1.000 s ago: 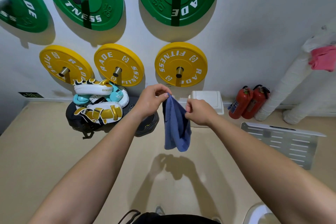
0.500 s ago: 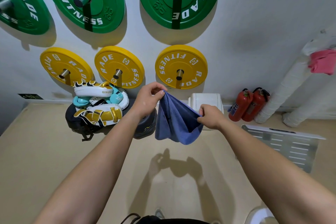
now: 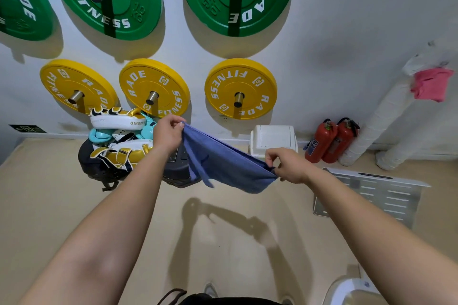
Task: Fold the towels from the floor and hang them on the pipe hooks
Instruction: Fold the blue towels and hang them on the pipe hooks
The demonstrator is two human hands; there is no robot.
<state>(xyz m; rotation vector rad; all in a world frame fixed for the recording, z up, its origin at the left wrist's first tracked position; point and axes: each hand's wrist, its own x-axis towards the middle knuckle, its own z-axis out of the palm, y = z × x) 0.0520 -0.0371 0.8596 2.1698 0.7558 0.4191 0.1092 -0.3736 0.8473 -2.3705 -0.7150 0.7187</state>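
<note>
A blue towel (image 3: 223, 161) is stretched in the air between my two hands, above the beige floor. My left hand (image 3: 167, 134) pinches its upper left corner. My right hand (image 3: 287, 163) pinches the lower right end, so the cloth slopes down to the right and sags in the middle. A pink towel (image 3: 431, 84) hangs on the white wrapped pipe (image 3: 381, 121) at the far right, against the wall.
Green and yellow weight plates (image 3: 240, 86) hang on wall pegs ahead. A pile of gold and white boxing pads (image 3: 119, 141) lies on the floor at left. A white bin (image 3: 272, 138), two red fire extinguishers (image 3: 329, 138) and a metal grille panel (image 3: 371, 193) lie to the right.
My hands have moved apart. The towel, bunched and hanging from both hands a second ago, is now spread out wide, with my right hand lower and further right.
</note>
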